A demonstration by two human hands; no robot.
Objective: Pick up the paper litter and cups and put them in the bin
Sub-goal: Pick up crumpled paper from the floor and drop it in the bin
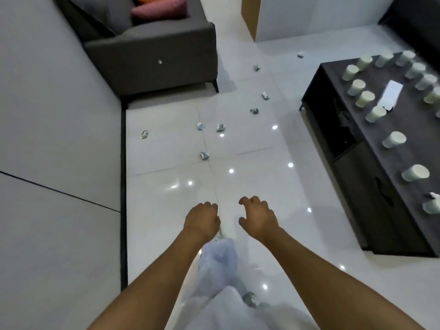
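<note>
Paper litter (204, 155) lies scattered on the white tiled floor (250, 144) ahead of your hands, in a loose trail of crumpled balls that runs up and to the right, away from you. The nearest ball sits just beyond your left hand (202, 219); the farthest (300, 55) lies well past your right hand (258, 216), near the far wall. One more crumpled piece (250, 299) rests on the floor below your right forearm, touching the pale cloth at the bottom of the view.

Cups (394, 140) stand upside down on the dark counter (352, 148) to the right of your right hand, set in rough rows, with a white sheet (391, 94) lying among them. A crumpled scrap (432, 203) sits at the counter's near edge.

Your left hand is loosely curled, knuckles up, and grips nothing you can see. Your right hand hangs with fingers spread and bent, released, with nothing in it. Both hover above the floor, close together but apart.

A grey sofa (152, 55) with a pink cushion (158, 9) stands beyond your left hand, against the wall.
</note>
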